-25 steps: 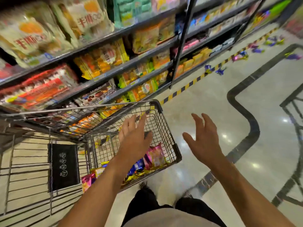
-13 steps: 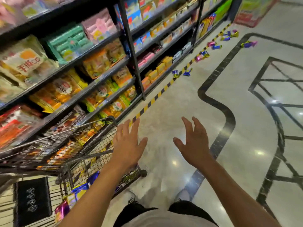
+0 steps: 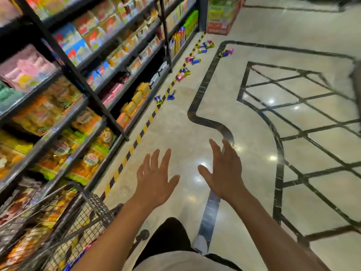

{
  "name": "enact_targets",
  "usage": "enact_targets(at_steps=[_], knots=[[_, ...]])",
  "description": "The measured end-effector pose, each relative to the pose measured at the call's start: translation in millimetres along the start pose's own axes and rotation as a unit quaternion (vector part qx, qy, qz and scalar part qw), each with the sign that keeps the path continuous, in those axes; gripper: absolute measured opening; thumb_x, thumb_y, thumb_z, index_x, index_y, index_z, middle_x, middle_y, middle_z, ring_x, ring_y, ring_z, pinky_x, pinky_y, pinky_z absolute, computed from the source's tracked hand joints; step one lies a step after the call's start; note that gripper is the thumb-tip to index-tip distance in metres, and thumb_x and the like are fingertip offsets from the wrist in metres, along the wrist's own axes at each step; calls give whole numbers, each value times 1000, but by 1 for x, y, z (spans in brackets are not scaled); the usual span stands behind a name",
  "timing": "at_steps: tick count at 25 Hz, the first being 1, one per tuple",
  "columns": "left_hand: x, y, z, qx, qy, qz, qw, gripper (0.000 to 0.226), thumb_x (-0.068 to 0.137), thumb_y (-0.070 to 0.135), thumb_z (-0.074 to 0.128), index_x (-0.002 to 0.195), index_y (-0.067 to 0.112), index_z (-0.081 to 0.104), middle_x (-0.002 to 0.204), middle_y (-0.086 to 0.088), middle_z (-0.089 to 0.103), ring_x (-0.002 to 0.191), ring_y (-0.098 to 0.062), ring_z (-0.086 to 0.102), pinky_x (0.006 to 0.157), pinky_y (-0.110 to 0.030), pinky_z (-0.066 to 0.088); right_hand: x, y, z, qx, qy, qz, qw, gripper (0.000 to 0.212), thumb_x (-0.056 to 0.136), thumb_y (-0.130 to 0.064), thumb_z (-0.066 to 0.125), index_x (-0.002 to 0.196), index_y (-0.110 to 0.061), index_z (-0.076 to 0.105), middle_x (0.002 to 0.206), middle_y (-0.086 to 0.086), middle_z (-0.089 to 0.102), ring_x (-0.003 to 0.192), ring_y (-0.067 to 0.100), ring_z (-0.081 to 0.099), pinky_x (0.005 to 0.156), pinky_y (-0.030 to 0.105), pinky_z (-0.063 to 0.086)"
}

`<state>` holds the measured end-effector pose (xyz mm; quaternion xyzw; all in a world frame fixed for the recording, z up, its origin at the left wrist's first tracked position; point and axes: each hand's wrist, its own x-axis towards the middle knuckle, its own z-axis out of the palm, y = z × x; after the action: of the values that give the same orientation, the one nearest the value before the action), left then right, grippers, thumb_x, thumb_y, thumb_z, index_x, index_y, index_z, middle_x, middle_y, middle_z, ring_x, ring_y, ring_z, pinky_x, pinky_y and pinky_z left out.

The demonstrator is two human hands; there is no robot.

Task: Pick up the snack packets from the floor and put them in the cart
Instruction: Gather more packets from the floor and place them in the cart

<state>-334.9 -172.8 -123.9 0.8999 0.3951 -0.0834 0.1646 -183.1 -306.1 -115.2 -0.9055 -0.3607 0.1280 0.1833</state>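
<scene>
This is a shop aisle. On the left, dark metal shelves (image 3: pixel 109 61) stacked with bright packaged snacks run into the distance. A wire shopping cart (image 3: pixel 78 216) stands near left on the polished tile floor (image 3: pixel 244 106).

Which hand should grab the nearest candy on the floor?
Probably the left hand: the nearest packets lie ahead on the left, by the shelves. Both hands are open; the right hand is farther over.

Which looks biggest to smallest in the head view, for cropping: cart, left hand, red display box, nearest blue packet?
1. cart, cut off by the frame
2. left hand, enlarged by nearness
3. red display box, shrunk by distance
4. nearest blue packet
</scene>
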Motion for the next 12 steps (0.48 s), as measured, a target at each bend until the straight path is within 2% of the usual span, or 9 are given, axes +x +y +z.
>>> enact_targets(at_steps=[3,8,12], knots=[[35,18,0,7,-10,19,1000,80,97,63,37,155,40,-13,166,-1,-10,152,-32,-8,121,-52,5,17,16,-6,-18,-3,25,1000,82,91,-67,40,156,-33,3,165,6,-3,152,28,2,121,50,13],[105,31,-15,-14,-17,40,999,79,98,61,36,155,39,-13,166,0,-10,152,-31,-8,120,-51,6,77,27,-18,6,2,46,999,82,91,-62,48,155,-32,5,165,5,-5,151,29,0,121,53,12],[169,29,-38,-14,-12,45,999,79,98,61,36,155,39,-13,166,-1,-10,152,-30,-8,120,-50,6,144,17,-26,2,11,54,998,81,92,-59,50,156,-29,8,164,6,-2,151,28,2,122,47,9]])
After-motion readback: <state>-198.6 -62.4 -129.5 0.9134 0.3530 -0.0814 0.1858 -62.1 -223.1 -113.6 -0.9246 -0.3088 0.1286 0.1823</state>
